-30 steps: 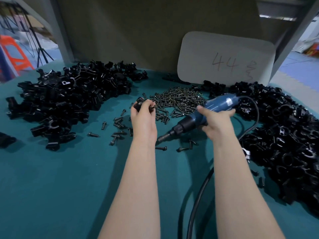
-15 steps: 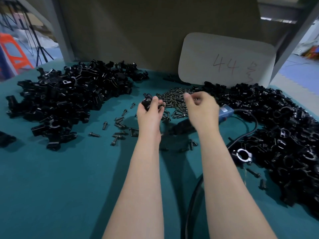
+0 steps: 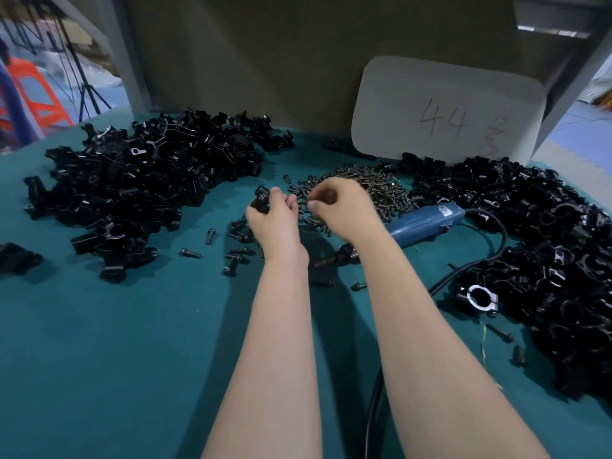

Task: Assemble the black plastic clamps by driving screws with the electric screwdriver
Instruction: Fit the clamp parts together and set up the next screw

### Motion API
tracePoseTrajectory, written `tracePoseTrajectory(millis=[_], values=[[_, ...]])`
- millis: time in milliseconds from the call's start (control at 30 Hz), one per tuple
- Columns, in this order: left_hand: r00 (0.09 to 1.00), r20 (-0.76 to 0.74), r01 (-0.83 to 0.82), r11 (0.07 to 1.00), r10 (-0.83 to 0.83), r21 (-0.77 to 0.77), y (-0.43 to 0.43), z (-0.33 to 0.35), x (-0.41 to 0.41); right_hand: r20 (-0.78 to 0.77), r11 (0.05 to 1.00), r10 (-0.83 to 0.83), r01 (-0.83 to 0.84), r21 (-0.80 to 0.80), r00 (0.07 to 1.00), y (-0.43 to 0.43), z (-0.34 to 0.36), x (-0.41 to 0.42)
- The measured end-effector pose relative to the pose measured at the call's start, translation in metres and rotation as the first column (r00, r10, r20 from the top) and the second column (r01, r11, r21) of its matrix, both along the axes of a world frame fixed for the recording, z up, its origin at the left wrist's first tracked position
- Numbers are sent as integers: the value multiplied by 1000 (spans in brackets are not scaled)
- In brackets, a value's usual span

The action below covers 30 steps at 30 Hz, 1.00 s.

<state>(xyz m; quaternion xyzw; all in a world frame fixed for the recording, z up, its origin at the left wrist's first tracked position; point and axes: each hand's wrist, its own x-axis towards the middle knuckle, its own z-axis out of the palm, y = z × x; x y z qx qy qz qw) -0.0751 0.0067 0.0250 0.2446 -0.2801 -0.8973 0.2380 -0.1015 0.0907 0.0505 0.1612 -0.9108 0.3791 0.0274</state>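
Note:
My left hand (image 3: 275, 223) grips a small black plastic clamp (image 3: 261, 197) and holds it up above the loose screws. My right hand (image 3: 342, 207) hovers just right of it, at the near edge of the screw pile (image 3: 381, 187). Its fingertips are pinched together on what looks like a small dark screw, mostly hidden by the fingers. The blue electric screwdriver (image 3: 425, 221) lies on the green table (image 3: 116, 342) under my right forearm, with its black tip (image 3: 323, 261) pointing left. Neither hand touches it.
A big heap of black clamp parts (image 3: 139, 190) lies at the left and another (image 3: 546, 246) at the right. Loose screws (image 3: 236, 251) are scattered near my left wrist. The screwdriver's black cable (image 3: 490, 250) loops right and then runs down toward me. A white card marked 44 (image 3: 447, 111) stands at the back.
My right hand laid the screwdriver on the table, reached into the screw pile, and has now moved left toward the clamp. My left hand kept hold of the clamp and lifted it slightly.

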Motion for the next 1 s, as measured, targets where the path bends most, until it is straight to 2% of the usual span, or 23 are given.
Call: tracePoseTrajectory(millis=[67,133,200,267,367,500,567,667,733,767,900,1000], values=[[997,-61,41,998,-38,45,3,5,2,29,996,1,-4,94,1000,-7,-4,-1],[993,-108,63,991,-51,115,2,6,4,10,969,-156,151,196,988,-6,-7,-5],[982,-165,118,976,-88,182,1,6,5,-11,878,-317,298,376,948,-3,-11,-7],[969,-203,187,953,-139,237,1,7,6,-14,804,-345,303,511,939,-6,-15,-6],[952,-229,265,921,-204,285,3,8,6,-33,813,-302,276,513,953,-9,-16,-5],[940,-265,295,902,-215,315,2,10,6,46,839,-297,238,489,954,-8,-14,-10],[935,-270,311,899,-231,307,2,9,5,36,877,-297,258,406,954,-1,-13,-11],[928,-254,334,911,-273,243,3,6,4,4,956,-288,288,50,957,14,-5,-8],[927,-243,336,921,-285,198,4,5,3,29,947,-258,258,-191,966,23,0,-2],[928,-238,333,925,-287,185,5,4,2,49,934,-243,247,-259,969,27,1,1],[922,-188,357,931,-340,70,10,2,-1,97,888,-158,184,-422,983,31,8,12],[915,-167,371,929,-366,-4,14,4,-1,78,891,-106,130,-435,991,31,13,15]])
